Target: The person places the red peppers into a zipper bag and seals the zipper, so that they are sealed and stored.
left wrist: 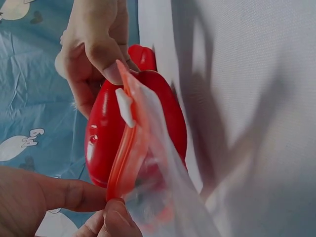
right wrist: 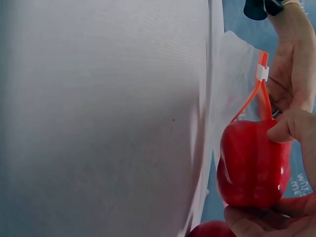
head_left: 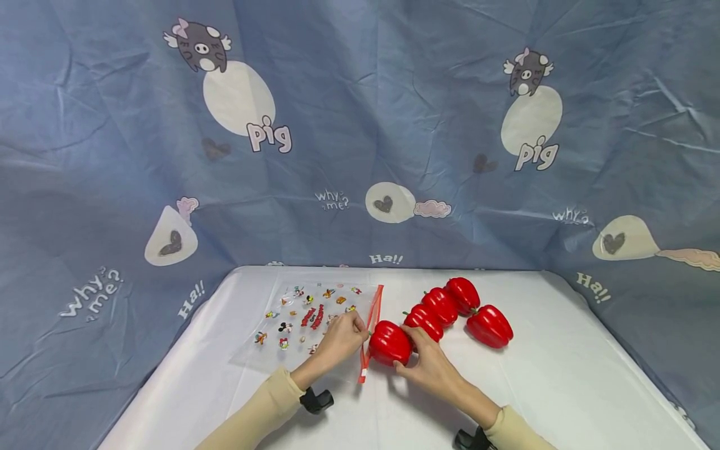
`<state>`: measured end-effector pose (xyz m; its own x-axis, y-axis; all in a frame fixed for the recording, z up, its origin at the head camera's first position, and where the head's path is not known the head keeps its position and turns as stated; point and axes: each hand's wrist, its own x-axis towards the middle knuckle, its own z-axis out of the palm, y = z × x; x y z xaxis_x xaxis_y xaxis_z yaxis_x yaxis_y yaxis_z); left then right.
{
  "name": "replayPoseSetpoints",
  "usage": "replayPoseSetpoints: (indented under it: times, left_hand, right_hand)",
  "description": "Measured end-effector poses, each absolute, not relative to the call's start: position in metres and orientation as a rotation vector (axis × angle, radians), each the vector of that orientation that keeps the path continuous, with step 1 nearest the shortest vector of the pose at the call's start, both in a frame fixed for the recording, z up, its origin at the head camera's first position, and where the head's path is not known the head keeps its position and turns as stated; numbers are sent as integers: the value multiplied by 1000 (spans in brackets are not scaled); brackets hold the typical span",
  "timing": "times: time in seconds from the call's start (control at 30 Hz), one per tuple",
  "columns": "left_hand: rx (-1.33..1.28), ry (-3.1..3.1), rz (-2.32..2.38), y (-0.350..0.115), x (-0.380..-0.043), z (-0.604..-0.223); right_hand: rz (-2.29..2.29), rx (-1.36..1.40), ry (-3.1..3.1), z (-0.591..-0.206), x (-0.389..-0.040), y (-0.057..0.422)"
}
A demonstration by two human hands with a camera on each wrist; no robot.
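Observation:
A clear zip bag (head_left: 292,319) printed with cartoon figures lies on the table, its red zip edge (head_left: 374,309) toward the right. My left hand (head_left: 343,337) pinches that edge between thumb and fingers. In the left wrist view the white slider (left wrist: 125,107) sits at one end of the zip, and the bag's mouth is parted there. My right hand (head_left: 430,365) grips a red bell pepper (head_left: 389,344) between thumb and fingers, right at the bag's mouth. The right wrist view shows this pepper (right wrist: 254,165) overlapping the parted zip strips.
Several more red bell peppers lie to the right: a slanting row with one at its far end (head_left: 463,295), and one apart (head_left: 490,326). A white cloth covers the table (head_left: 562,375). Behind hangs a blue printed curtain (head_left: 349,125).

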<state>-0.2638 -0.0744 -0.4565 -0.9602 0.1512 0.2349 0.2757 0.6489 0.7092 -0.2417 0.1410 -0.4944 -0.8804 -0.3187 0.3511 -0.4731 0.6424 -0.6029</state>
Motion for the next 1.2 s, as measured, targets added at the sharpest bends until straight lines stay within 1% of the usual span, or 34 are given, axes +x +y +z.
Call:
replayPoseSetpoints:
  times: [0.5,1.2]
  left_hand:
    - [-387,-2720,-1181,-73,-262,-455]
    - [-430,-2740,-1190,-71,-258,-454]
  right_hand:
    - [982,633,-2707,-495,-241,139]
    - [959,711,-2712,-498,-245,138]
